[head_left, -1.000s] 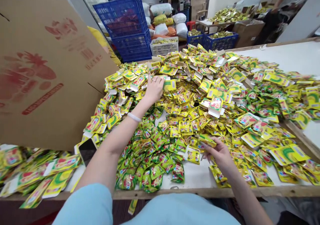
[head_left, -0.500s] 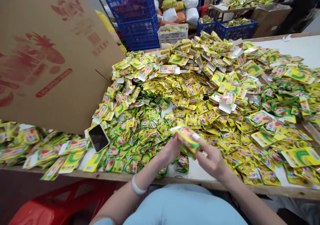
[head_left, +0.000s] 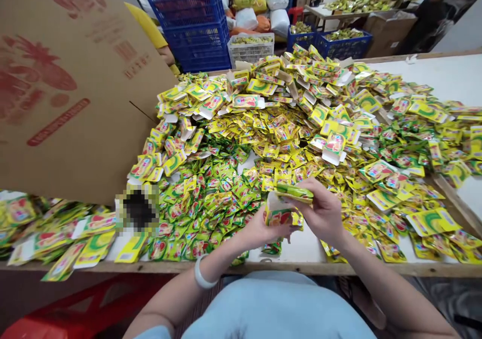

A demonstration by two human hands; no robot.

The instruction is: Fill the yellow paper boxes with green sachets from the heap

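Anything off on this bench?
Two things. At front left, a yellow-green box overhangs the table's wooden edge, so it could be knocked off. Beside the big brown carton, a pixelated patch hides whatever lies there.

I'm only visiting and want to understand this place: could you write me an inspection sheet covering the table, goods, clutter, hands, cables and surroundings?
Surface: white tabletop with a wooden edge, mostly covered.
Job's things: green packets heaped left of centre; yellow packets behind and to the right; printed boxes lying across the back.
Clutter: large carton at left; dark item near it, pixelated, unidentifiable.
Hands: left fingers hold a small box; right fingers hold a green-yellow packet by its white top.
Cables: nothing seen.
Surroundings: blue crates, white basket and sacks behind; red seat below left.
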